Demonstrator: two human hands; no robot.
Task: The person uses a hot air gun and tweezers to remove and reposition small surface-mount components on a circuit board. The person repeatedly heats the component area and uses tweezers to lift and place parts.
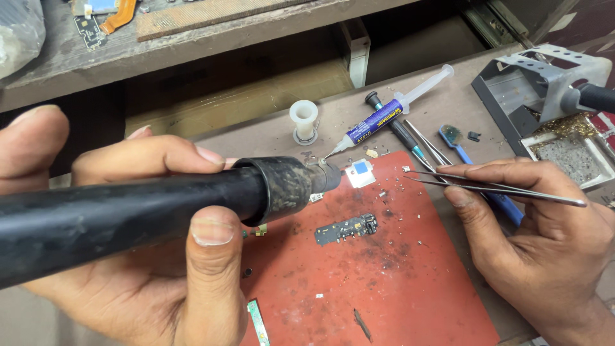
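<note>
My left hand (pixel 128 256) grips a thick black hot-air wand (pixel 160 208) that runs from the left edge toward the centre. Its dark nozzle tip (pixel 327 178) hovers just left of a small white chip with a blue square (pixel 360 172) on the red work mat (pixel 384 282). My right hand (pixel 544 243) holds metal tweezers (pixel 493 186), whose points aim left and stop just right of that chip. A small dark circuit board (pixel 347 228) lies on the mat below the nozzle, untouched.
A flux syringe with a blue label (pixel 384 118), a white spool (pixel 303 120), a dark-handled screwdriver (pixel 397 131), a blue brush (pixel 458 144) and spare tweezers lie behind the mat. A grey metal iron stand with brass wool (pixel 557 102) sits at right. A wooden shelf runs above.
</note>
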